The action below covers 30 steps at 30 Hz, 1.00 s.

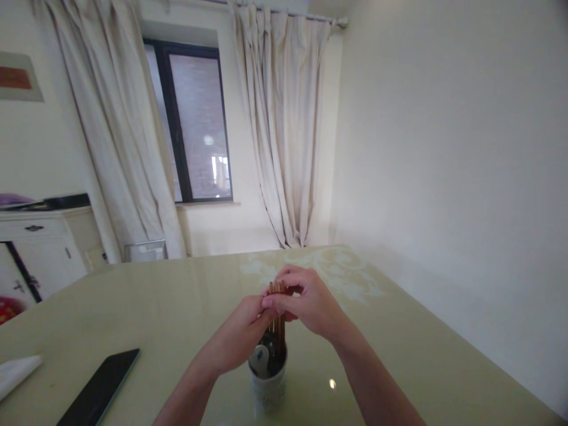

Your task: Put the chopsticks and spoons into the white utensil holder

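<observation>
A bundle of wooden chopsticks [277, 307] stands upright in a white cup [268, 384] at the near middle of the bench [399, 355], tips down inside the cup and square tops gathered level just above the hands. Both hands meet around the upper part of the bundle. The left hand [242, 337] comes up from the near left and wraps the sticks from the side, its grip clamped on them below the tops, which seems to keep them bunched as one. The right hand [310, 302] arches over from the right, fingers curled across the tops and thumb side pressing toward the left hand, its grip also closed on the chopsticks, probably to even the ends and steady the bundle against tipping. Inside the cup, beside the sticks, lies something pale and rounded, perhaps a spoon [260, 358], though it is too small to tell for sure.

Well to the near left a dark smartphone [101, 389] lies flat, screen up, and a white folded tissue or cloth [15, 371] sits at the left edge. Beyond the far edge of the bench hang cream curtains [284, 130] either side of a dark-framed window [195, 124], with a white cabinet [39, 248] at the far left
</observation>
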Each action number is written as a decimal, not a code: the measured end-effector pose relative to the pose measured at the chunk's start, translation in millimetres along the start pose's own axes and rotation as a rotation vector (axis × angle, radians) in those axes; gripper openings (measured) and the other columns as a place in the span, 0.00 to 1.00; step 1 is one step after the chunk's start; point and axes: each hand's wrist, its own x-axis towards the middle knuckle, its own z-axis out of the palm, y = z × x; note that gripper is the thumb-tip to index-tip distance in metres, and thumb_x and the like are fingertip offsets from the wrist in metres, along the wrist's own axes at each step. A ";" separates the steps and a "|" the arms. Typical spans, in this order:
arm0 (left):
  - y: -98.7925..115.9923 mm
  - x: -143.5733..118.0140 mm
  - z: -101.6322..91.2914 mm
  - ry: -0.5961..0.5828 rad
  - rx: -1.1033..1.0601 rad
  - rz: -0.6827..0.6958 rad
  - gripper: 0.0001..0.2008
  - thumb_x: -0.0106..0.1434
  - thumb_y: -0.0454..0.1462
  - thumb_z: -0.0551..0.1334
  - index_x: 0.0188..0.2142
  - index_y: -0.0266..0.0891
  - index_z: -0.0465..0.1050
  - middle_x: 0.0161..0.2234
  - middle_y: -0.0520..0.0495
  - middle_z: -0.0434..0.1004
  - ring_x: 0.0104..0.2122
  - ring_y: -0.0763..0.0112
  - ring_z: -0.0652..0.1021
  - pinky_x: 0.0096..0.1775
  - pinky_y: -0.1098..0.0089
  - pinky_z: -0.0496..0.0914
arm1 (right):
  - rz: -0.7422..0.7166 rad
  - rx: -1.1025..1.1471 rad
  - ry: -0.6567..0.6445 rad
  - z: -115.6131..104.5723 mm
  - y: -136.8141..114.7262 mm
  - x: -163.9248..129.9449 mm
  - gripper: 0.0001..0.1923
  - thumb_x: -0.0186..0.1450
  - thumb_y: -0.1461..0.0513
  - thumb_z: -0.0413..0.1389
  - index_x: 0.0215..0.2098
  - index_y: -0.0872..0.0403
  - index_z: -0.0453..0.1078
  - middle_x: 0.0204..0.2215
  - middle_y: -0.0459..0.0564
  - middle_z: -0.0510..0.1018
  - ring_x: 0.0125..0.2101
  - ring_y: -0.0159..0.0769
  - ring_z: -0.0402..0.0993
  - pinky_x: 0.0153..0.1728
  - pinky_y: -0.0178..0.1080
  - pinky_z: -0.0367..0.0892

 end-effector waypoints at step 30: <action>25.5 -14.5 0.0 0.073 0.622 -0.090 0.11 0.71 0.33 0.55 0.49 0.46 0.71 0.41 0.46 0.82 0.39 0.61 0.80 0.39 0.69 0.65 | -0.318 -0.003 0.473 -28.1 -37.0 -22.3 0.18 0.74 0.49 0.56 0.57 0.48 0.74 0.50 0.56 0.84 0.49 0.46 0.81 0.51 0.50 0.76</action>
